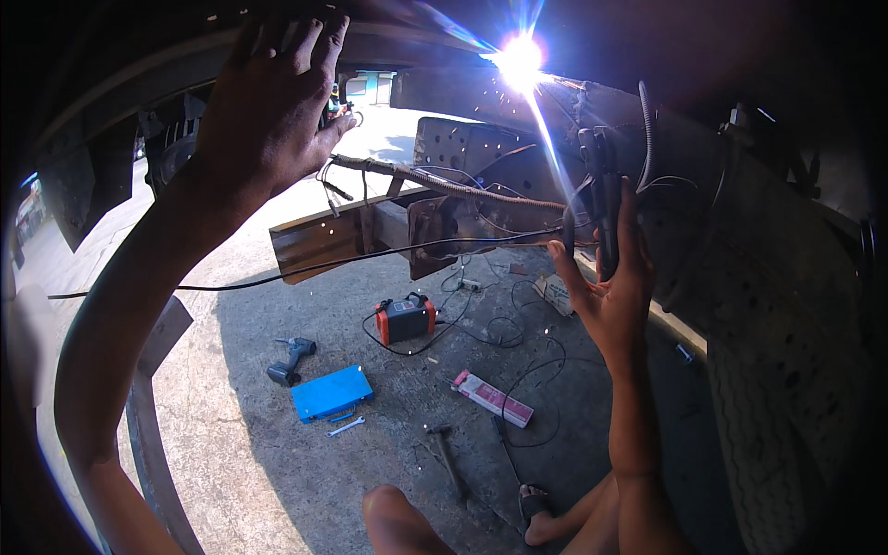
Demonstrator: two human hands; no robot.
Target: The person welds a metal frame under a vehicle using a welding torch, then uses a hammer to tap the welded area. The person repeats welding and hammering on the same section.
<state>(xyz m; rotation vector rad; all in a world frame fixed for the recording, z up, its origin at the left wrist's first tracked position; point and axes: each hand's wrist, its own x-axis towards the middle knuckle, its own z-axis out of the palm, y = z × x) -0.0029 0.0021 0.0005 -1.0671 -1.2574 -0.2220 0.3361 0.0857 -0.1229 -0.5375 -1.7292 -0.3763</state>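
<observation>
My right hand (615, 296) is closed around a dark electrode holder (603, 190) at the right of centre. A thin welding rod (552, 153) runs from the holder up and leftward to a bright white-blue arc (519, 61). Sparks fly from the arc, and its glare hides the spot where the rod meets the metal frame (439, 92). At the upper left, my left hand (268, 116) is raised with its fingers stretched out against the dark metal overhead. Its fingertips are partly in shadow, and it shows no tool.
Corrugated wiring (444, 185) and a black cable (324, 264) cross between my arms. On the concrete lie a welding machine (407, 320), a cordless drill (292, 359), a blue case (331, 392), a wrench (347, 426), a pink-and-white box (495, 398) and a hammer (449, 462). A tyre (772, 462) stands at right.
</observation>
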